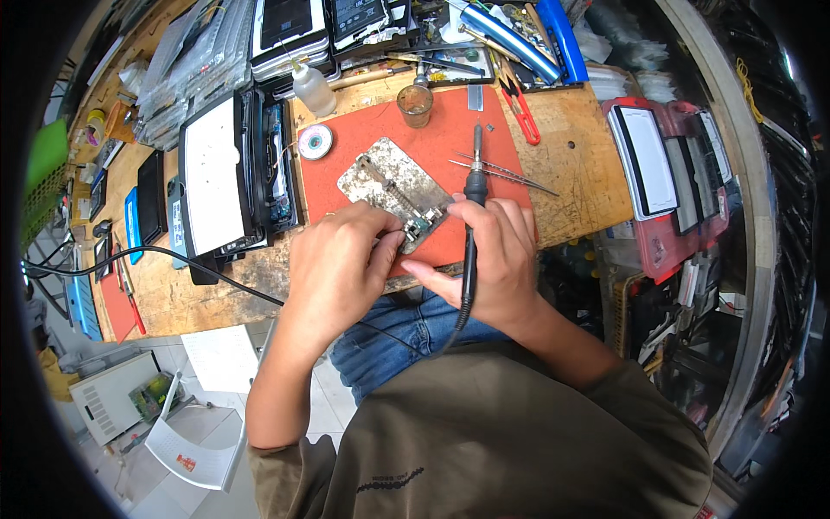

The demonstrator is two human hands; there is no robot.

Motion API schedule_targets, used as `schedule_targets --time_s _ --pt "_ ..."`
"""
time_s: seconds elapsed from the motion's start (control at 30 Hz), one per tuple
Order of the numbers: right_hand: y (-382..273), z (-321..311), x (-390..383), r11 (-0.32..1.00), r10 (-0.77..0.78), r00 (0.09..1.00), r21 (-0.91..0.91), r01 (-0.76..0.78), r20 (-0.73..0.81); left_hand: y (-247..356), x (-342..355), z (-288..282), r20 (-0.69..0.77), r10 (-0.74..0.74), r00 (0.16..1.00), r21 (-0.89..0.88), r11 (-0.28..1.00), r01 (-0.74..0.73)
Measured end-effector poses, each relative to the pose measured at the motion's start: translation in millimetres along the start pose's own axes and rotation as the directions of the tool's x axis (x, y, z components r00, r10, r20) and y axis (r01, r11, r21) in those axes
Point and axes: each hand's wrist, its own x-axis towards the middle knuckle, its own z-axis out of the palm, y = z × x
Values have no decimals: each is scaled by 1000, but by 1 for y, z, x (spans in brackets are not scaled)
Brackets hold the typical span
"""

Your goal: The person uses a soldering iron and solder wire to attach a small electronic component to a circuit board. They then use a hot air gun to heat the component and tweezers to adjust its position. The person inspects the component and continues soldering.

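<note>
A stained metal board holder [361,179] lies aslant on the red mat [497,117], and a small circuit board [418,227] sits in the clamp at its near end. My left hand [339,253] is closed at the holder's near left edge, thumb and fingertips pinched together beside the board. Across the palm side of my right hand [497,259] stands a black-handled soldering iron [472,199], its tip pointing away from me. The right index finger and thumb reach to the holder's right and near edges. Fingertip contact with the small board is partly hidden.
Tweezers [510,175] lie beyond the iron. A solder wick spool [315,142], small brown cup [415,105], dropper bottle [313,91] and red-handled cutters [524,121] surround the holder. An opened device [229,173] stands left. A black cable [164,251] crosses the table's left side.
</note>
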Motion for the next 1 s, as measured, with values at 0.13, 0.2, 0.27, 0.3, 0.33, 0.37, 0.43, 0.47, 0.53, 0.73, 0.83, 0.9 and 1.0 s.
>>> schedule_targets --time_s 0.13,0.2,0.27,0.3,0.33,0.37,0.43,0.47,0.53,0.73,0.83,0.9,1.0 --pt "-8 9 0 995 31 999 -89 -33 -23 0 -3 6 -61 -27 998 12 1000 27" --pt "-8 13 1 995 33 999 -98 -36 -33 -1 -4 8 -78 -26 997 9 1000 26" --pt "-6 16 1 998 2 997 -65 -7 -78 -2 -4 8 -79 -8 997 -10 1000 7" --pt "-5 17 1 999 -3 995 -47 -1 -97 -2 -4 9 -90 -12 996 -5 1000 12" --pt "-4 18 1 999 -3 995 -48 -2 -104 -2 -4 9 -102 -16 995 0 1000 16" --pt "-4 19 0 999 -3 994 -49 -2 -112 -2 -3 10 -119 -12 993 -9 1000 11" --pt "-4 21 -1 999 0 993 -54 -6 -120 -3 -3 11 -124 80 989 122 990 -65" --pt "-3 21 -1 998 1 993 -59 -9 -120 -4 -3 11 -125 129 984 179 978 -105" --pt "-3 22 -2 998 3 992 -64 -11 -125 -4 -4 14 -157 210 965 274 948 -162" --pt "-3 23 -2 998 1 991 -70 -10 -130 -13 -5 16 -136 362 922 422 864 -276" --pt "-3 23 -3 997 5 992 -70 -14 -125 -19 -4 15 -113 401 909 442 840 -316" --pt "-3 24 -3 997 6 991 -71 -15 -132 -23 -3 14 -102 441 892 452 819 -354" --pt "-1 25 -5 998 9 993 -66 -17 -120 -27 -1 15 -114 491 864 468 793 -389"
